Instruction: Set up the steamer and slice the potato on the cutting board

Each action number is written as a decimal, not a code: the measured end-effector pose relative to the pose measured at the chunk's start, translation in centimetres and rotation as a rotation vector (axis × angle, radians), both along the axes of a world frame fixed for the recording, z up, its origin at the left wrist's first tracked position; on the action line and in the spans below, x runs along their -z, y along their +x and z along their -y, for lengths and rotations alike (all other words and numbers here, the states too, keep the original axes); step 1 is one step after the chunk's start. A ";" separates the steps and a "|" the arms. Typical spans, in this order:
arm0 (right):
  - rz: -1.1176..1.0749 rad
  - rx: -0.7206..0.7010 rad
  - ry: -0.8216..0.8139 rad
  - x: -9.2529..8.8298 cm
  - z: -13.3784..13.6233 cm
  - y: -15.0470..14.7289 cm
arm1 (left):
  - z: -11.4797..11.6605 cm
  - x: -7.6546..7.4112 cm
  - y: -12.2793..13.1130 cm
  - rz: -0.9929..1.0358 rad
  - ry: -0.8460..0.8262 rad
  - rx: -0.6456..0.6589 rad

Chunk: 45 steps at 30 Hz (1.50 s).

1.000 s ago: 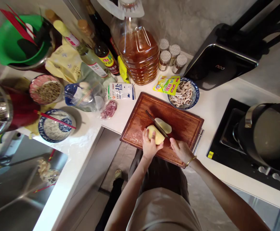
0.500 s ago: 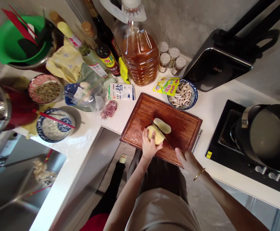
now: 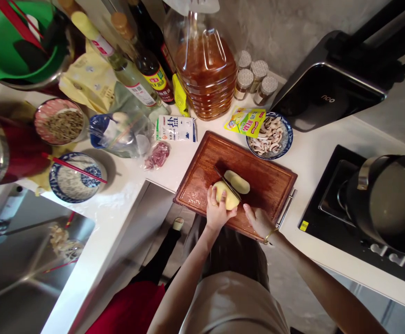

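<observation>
On the wooden cutting board (image 3: 202, 176) my left hand (image 3: 218, 208) is closed around a peeled potato (image 3: 226, 195), its fingers over the near side. A cut piece of potato (image 3: 237, 182) lies flat just beyond it. Between the two stands the dark blade of a knife (image 3: 227, 182), seen nearly edge-on against the potato's cut side. My right hand (image 3: 258, 220), with a bracelet at the wrist, grips the knife at the board's near right; its handle is hidden in the fingers.
A bowl of sliced mushrooms (image 3: 272, 137) with a seasoning packet (image 3: 246, 121) touches the board's far side. A pot (image 3: 393, 199) stands on the stove at right. Left are bagged meat (image 3: 158, 155) and a bowl with chopsticks (image 3: 73, 178). Another person's red clothing (image 3: 129, 308) shows below.
My right hand has moved left and slightly up along with the knife. My left hand stays on the potato. The other person's red clothing shows more, and the view has shifted a little.
</observation>
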State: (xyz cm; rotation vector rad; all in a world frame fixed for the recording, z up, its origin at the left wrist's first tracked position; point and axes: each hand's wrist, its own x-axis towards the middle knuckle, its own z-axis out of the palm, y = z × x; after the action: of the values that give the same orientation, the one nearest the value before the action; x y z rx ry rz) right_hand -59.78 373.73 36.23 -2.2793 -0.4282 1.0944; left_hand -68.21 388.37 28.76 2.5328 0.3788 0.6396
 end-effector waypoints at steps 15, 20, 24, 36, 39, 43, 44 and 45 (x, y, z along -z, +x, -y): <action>0.029 0.075 0.077 -2.2 0.8 -0.4 | -0.2 -0.1 -0.1 -0.015 0.040 0.009; 0.027 0.080 0.065 -3.9 1.9 -1.5 | -0.3 -0.1 -0.2 -0.040 0.043 0.008; 0.028 0.082 0.050 -4.3 2.2 -1.9 | -0.3 -0.1 -0.2 -0.030 0.057 0.016; -0.044 0.054 0.023 -5.1 2.6 -1.4 | -0.2 0.0 -0.2 -0.027 0.029 0.008; -0.040 0.045 0.012 -3.5 2.2 -1.1 | -0.2 0.0 -0.2 -0.021 0.015 0.012; -0.085 0.061 -0.016 0.2 1.7 -0.7 | -0.2 0.0 -0.2 -0.031 0.035 0.006; -0.090 0.073 -0.012 1.0 1.7 -0.8 | -0.2 0.0 -0.2 -0.028 0.039 0.010; -0.088 0.086 -0.003 1.7 1.8 -0.9 | -0.2 0.0 -0.2 -0.024 0.041 0.015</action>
State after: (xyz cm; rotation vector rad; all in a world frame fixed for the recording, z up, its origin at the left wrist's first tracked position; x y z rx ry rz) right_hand -60.63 371.96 34.57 -2.2213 -0.2909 1.1471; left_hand -68.46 388.59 28.81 2.5819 0.3583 0.6174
